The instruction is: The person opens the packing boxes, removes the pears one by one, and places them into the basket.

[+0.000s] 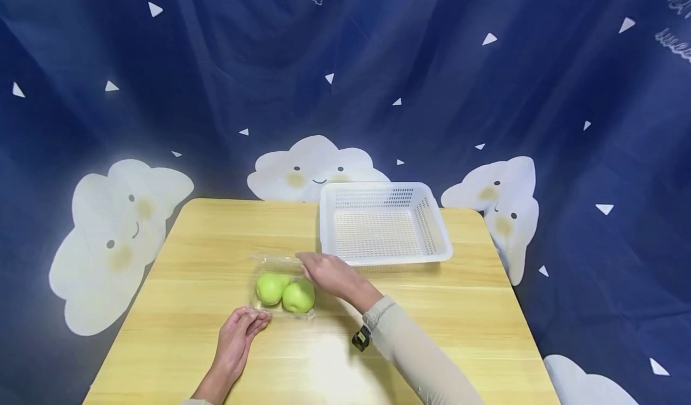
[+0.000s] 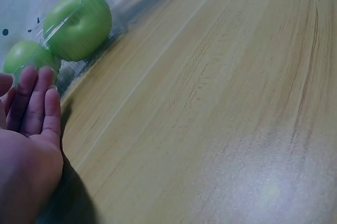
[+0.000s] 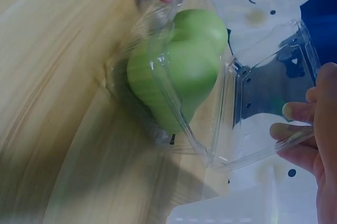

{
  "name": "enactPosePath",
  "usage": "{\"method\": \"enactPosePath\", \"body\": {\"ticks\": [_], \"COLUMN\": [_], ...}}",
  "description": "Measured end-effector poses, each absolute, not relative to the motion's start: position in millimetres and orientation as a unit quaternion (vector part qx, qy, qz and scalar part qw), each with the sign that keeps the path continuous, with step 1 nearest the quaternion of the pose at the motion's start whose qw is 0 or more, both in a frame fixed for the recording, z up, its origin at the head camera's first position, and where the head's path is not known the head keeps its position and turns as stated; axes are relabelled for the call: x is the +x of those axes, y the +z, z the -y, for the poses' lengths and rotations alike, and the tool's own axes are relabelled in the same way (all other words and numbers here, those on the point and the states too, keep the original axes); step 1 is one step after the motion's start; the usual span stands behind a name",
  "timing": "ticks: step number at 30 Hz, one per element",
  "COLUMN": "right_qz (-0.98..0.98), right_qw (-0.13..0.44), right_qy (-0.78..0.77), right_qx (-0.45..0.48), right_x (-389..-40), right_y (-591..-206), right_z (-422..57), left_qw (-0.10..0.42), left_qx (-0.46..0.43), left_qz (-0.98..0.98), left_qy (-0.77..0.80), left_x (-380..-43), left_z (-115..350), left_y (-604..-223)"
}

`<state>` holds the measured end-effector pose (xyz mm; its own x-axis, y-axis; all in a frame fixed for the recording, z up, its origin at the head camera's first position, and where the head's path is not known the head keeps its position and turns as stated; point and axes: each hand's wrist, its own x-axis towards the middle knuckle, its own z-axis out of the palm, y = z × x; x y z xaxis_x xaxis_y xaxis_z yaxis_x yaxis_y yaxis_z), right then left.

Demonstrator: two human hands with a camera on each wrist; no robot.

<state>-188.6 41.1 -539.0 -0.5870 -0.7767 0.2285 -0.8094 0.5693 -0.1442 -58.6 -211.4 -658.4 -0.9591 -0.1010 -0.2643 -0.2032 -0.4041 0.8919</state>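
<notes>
1. Sleeved right arm [image 1: 426,363] ends in the right hand [image 1: 332,273], pinching the raised lid [image 3: 271,95] of the clear box [image 3: 146,124], probably keeping it open.
2. Left hand [image 1: 237,336], fingers nearly straight, touches the box's near-left corner, seemingly steadying it.
3. Two green apples [image 1: 299,296] sit inside the box; beyond it, rightward, stands a white basket [image 1: 378,261].

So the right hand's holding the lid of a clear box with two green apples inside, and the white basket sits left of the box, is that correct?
Not quite: the white basket sits to the right of the clear box, as the head view shows. The rest of your statement stands.
</notes>
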Motion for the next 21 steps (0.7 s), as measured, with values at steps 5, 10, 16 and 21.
{"method": "enactPosePath", "body": {"ticks": [5,10,16,21], "right_qz": [0.885,0.881,0.869,0.872], "right_qw": [0.050,0.081,0.165,0.178], "right_qy": [0.160,0.177,0.168,0.178], "right_qx": [0.435,0.432,0.434,0.420], "right_x": [-192.3,-198.1,-206.7,-211.9], "right_y": [-541.4,-542.0,-536.4,-535.8], "right_z": [-39.8,-35.7,-31.0,-30.4], "left_qw": [0.041,0.045,0.044,0.040], "left_qx": [-0.145,-0.150,-0.155,-0.151], "left_qz": [-0.540,-0.543,-0.545,-0.544], "left_qy": [0.828,0.825,0.823,0.824], "left_x": [-55.9,-54.9,-53.4,-53.0], "left_z": [212.9,215.0,213.7,213.0], "left_y": [-659.7,-658.5,-657.5,-659.2]}}
